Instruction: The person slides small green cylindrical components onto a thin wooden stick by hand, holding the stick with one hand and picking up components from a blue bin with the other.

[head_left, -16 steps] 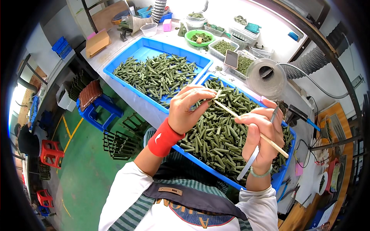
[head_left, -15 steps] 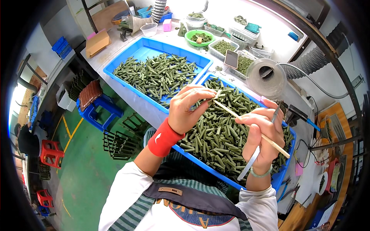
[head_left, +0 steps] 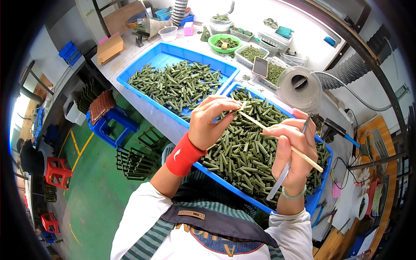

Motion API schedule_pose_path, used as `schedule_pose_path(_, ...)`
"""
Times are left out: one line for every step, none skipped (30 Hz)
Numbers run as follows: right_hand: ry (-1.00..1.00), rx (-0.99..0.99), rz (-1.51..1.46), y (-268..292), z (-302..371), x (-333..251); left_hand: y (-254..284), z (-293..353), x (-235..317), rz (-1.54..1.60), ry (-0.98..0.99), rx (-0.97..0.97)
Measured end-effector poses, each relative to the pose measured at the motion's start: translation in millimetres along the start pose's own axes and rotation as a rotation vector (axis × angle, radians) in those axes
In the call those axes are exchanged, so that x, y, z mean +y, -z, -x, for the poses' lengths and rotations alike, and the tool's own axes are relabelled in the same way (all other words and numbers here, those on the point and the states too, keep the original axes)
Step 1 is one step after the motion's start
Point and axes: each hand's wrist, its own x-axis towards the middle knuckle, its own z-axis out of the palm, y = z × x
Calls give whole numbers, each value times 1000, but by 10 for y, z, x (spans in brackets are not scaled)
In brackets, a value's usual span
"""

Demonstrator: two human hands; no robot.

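My left hand (head_left: 210,121), with a red wristband, is pinched on a small green tube piece (head_left: 243,105), partly hidden by the fingertips. My right hand (head_left: 294,149) grips a thin wooden stick (head_left: 311,162), whose far tip meets that piece. A flat metal blade-like tool (head_left: 279,184) is tucked in the same right hand, slanting down past the palm. Both hands are above a blue tray (head_left: 328,171) heaped with short green tubes (head_left: 249,167). Beyond it on the left, a second blue tray (head_left: 162,56) has more of these tubes.
A clear funnel-like hood (head_left: 299,89) with a grey hose stands behind the right tray. A phone (head_left: 260,66) leans by tubs of green pieces, near a green bowl (head_left: 214,40). A blue stool (head_left: 113,128) and dark racks (head_left: 136,162) are on the floor at left.
My right hand has shifted slightly, and the near end of the stick has moved a little up and left. My left hand has barely moved.
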Motion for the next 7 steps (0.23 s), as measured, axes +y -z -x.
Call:
schedule_pose_path(0, -1, 0, 10, 5, -3, -3, 3, -8, 6, 0, -4)
schedule_pose_path(-4, 6, 9, 24, 8, -8, -4, 5, -13, 12, 0, -7)
schedule_pose_path(-8, 12, 17, 32, 10, -12, -4, 6, -16, 12, 1, -7)
schedule_pose_path(-12, 9, 16, 32, 13, -14, -2, 7, -17, 15, 3, -12)
schedule_pose_path(-12, 9, 15, 29, 14, -12, 0, 8, -18, 19, 6, -17)
schedule_pose_path(-9, 4, -5, 21, 17, -8, 2, 10, -18, 17, 6, -21)
schedule_pose_path(-5, -1, -24, 11, 17, 0, 4, 10, -16, 16, 6, -25)
